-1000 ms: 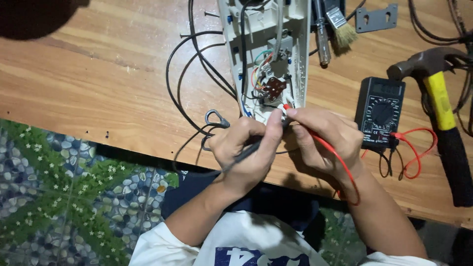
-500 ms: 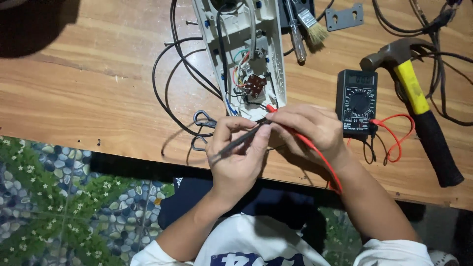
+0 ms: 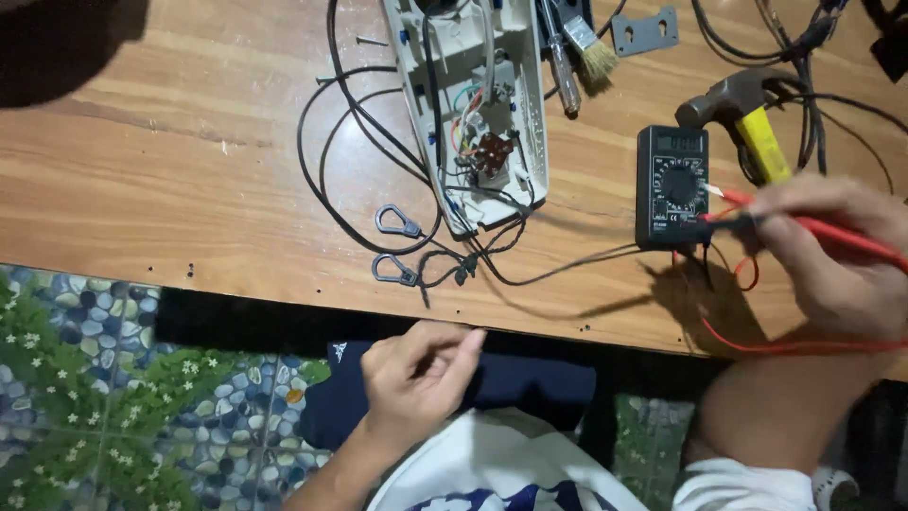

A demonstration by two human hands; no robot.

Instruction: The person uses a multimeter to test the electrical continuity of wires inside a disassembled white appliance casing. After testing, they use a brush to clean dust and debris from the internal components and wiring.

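Your right hand (image 3: 832,255) is clamped on 2 test probes, 1 red (image 3: 823,225) and 1 black (image 3: 733,223), pinched together between thumb and fingers. The hand hovers just to the right of the black meter (image 3: 672,186), and both probe tips point left toward it: the red tip sits just off the meter's right edge, the black one reaches its lower right corner. Whether either tip touches the meter, you cannot tell. Red lead wire (image 3: 757,345) loops on the wooden table (image 3: 170,161) below and to the right of the meter, under your wrist.

Your left hand (image 3: 416,378) is off the table, well down and to the left of the meter, near your lap. Its fingers are loosely curled with the forefinger and thumb apart, and it grips nothing.

The opened white plastic housing (image 3: 468,104) lies to the left of the meter, its coloured wires and a small brown part showing inside. Black cable (image 3: 326,156) curls out further left of it, and 2 grey metal clips (image 3: 397,222) lie below its lower end. Above and to the right of the meter lies a hammer with a yellow handle (image 3: 747,118); above and left of the meter lie a small brush (image 3: 591,52) and a grey metal plate (image 3: 645,30)
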